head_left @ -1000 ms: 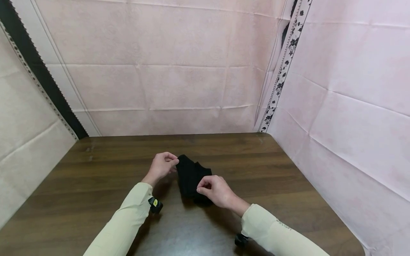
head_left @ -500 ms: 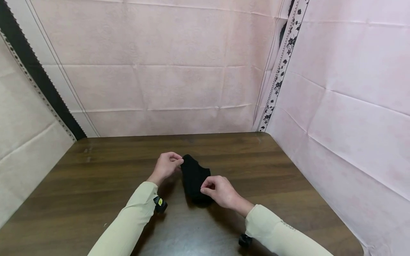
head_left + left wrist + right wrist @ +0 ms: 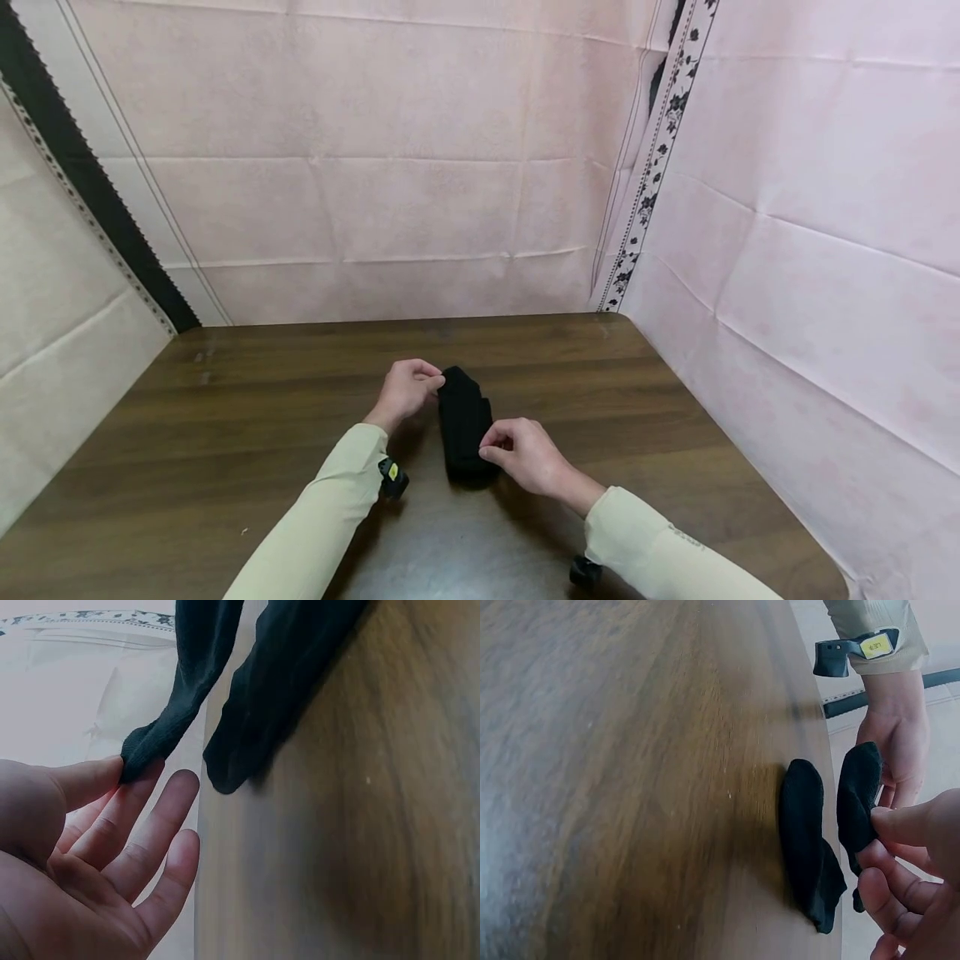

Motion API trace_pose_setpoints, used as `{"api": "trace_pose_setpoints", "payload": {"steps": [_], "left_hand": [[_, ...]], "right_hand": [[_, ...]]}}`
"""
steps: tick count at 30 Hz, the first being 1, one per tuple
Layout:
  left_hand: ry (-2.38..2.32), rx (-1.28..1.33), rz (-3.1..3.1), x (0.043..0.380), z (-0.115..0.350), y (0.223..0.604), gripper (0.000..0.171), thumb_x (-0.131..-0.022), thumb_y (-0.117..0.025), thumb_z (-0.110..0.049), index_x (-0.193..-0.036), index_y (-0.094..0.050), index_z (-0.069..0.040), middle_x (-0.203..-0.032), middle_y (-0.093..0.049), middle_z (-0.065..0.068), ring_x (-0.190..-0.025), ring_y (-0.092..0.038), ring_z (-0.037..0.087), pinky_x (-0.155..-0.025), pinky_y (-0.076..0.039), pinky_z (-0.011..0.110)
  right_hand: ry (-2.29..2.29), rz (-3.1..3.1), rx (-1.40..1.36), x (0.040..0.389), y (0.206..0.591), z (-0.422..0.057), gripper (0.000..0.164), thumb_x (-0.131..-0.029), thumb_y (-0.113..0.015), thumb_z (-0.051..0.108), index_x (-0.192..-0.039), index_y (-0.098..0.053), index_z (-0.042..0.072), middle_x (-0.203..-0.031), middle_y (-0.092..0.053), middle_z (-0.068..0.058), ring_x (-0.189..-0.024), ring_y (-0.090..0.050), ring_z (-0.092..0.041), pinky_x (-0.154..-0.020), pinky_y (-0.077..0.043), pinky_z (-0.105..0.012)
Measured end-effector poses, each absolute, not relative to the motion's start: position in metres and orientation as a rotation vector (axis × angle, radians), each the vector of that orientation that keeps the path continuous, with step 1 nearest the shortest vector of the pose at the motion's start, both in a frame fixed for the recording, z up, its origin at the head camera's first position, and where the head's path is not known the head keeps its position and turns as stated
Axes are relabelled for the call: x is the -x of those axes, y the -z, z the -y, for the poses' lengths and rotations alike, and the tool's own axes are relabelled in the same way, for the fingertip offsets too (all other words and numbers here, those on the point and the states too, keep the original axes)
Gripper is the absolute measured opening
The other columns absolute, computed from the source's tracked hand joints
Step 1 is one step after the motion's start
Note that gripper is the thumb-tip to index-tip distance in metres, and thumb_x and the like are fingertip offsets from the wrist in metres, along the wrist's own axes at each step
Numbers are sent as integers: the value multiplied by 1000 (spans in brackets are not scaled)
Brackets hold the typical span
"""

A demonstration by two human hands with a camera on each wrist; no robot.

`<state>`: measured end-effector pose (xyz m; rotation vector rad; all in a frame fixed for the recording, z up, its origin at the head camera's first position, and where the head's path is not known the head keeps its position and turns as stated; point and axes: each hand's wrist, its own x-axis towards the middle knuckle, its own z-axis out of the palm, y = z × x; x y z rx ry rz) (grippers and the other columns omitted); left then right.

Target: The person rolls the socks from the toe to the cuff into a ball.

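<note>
Two black socks are at the middle of the table. My left hand (image 3: 405, 390) pinches the far end of the upper sock (image 3: 461, 417) between thumb and fingers, its other fingers loosely extended in the left wrist view. Nearer me, my right hand (image 3: 528, 454) pinches the same sock's near end. In the right wrist view the held sock (image 3: 857, 787) is raised off the tabletop. Beneath it the lower sock (image 3: 802, 825) lies on the wood, with a gap between the two. From the head view the upper sock covers most of the lower one.
The brown wooden table (image 3: 262, 467) extends around both hands. Pale pink cloth (image 3: 420, 200) hangs behind its far edge, and more cloth (image 3: 810, 275) hangs along the right side. A small black device (image 3: 392, 477) is strapped at the left wrist.
Both hands have shifted right with the upper sock, the left hand further. The upper sock now lines up more closely over the lower one, and their combined outline is narrower.
</note>
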<state>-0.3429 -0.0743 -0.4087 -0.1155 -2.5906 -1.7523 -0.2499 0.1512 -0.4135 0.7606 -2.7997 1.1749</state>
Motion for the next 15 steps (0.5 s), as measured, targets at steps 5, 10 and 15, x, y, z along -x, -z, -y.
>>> {"api": "trace_pose_setpoints", "payload": {"steps": [5, 10, 15], "left_hand": [[1740, 137, 2591, 345, 66, 408, 10, -96, -69, -10, -100, -70, -1, -94, -75, 13, -77, -73, 28, -83, -55, 46], [1700, 143, 2613, 348, 61, 409, 9, -96, -69, -11, -98, -70, -2, -93, -75, 12, -72, -71, 22, -75, -54, 39], [1695, 120, 2627, 350, 57, 409, 9, -96, -70, -14, -98, -71, -4, -92, -75, 10, -71, -70, 20, -74, -53, 36]], "right_hand": [[-1148, 2787, -734, 249, 415, -156, 9, -92, -74, 11, -86, -73, 18, -79, -64, 12, -72, -57, -10, -67, -50, -27], [-1151, 2786, -728, 250, 415, -159, 10, -92, -74, 11, -86, -73, 19, -78, -64, 12, -71, -57, -9, -66, -50, -27], [-1143, 2793, -726, 250, 415, -160, 11, -92, -74, 11, -86, -73, 20, -78, -64, 13, -71, -56, -9, -66, -49, -27]]}}
